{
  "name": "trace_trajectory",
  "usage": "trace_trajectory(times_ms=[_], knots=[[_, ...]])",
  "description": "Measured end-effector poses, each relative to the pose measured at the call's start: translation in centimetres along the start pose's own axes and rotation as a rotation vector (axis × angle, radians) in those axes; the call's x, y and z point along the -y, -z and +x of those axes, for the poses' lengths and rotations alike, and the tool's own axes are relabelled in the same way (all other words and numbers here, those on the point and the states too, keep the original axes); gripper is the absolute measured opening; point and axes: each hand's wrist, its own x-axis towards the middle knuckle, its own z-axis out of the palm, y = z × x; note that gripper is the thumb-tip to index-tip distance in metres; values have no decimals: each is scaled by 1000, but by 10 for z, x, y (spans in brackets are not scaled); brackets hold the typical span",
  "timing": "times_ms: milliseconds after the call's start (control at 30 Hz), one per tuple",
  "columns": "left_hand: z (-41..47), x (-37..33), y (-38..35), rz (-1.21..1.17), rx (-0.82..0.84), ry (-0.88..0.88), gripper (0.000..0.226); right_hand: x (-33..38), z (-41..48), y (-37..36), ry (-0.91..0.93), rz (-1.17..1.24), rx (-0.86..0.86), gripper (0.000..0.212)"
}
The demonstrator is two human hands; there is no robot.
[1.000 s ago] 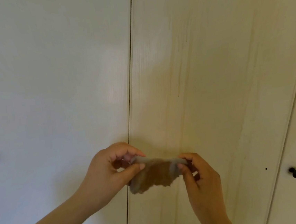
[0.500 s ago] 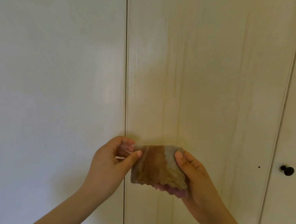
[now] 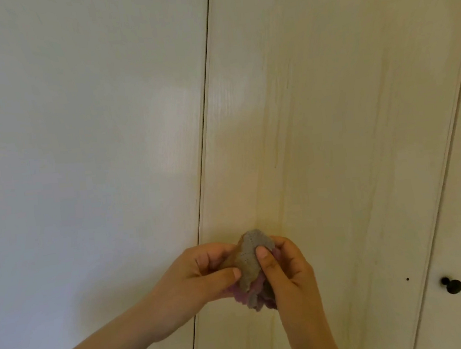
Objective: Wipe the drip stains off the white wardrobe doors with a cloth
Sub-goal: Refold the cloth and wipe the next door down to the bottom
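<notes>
— Where is the cloth right now?

— Bunched between both hands. It's a small, soft grey-brown cloth (image 3: 248,252) with a purple underside, held low in front of the middle cream-white wooden wardrobe door (image 3: 349,163). I cannot tell whether it touches the panel.

— And each grip?

— The left hand (image 3: 202,274) pinches the cloth's left edge between thumb and curled fingers. The right hand (image 3: 288,270) has its thumb pressed on the grey face and its fingers wrapped behind. Both are clenched on the cloth, and neither is free.

— Which way is the work from there?

— Straight up. The pale yellowish drip streaks (image 3: 288,112) run lengthwise down that same door, so their long axis is vertical. They begin just above the hands and climb towards the top of the view. The plain white door on the left (image 3: 79,132), across the dark vertical seam (image 3: 206,137), looks cleaner.

— Which hand should take it?

— My guess is the right — it sits squarely before the stained panel, while the left is in front of the seam. The round black knob (image 3: 452,285) is well off to the right, out of the way of a vertical stroke.
</notes>
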Motion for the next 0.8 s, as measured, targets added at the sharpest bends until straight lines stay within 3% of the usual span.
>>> trace_trajectory(times_ms=[100, 233, 333, 433, 567, 700, 800], knots=[[3, 2, 0, 48, -72, 28, 21, -5, 0, -5, -68, 68, -98, 22], [10, -1, 10, 493, -302, -33, 7, -3, 12, -4, 32, 3, -299, 21], [18, -25, 27, 672, -450, -175, 12, 25, 32, 1, 217, -63, -348, 11], [36, -59, 43, 820, -494, -358, 16, 65, 62, 1, 430, -104, -370, 25], [69, -115, 63, 1065, -594, -598, 10, 122, 113, -14, 772, -203, -406, 24], [101, -180, 85, 1297, -685, -744, 29, 180, 181, -21, 1211, -497, -518, 27], [123, -220, 101, 1372, -774, -767, 33, 229, 224, -29, 1346, -616, -634, 22]])
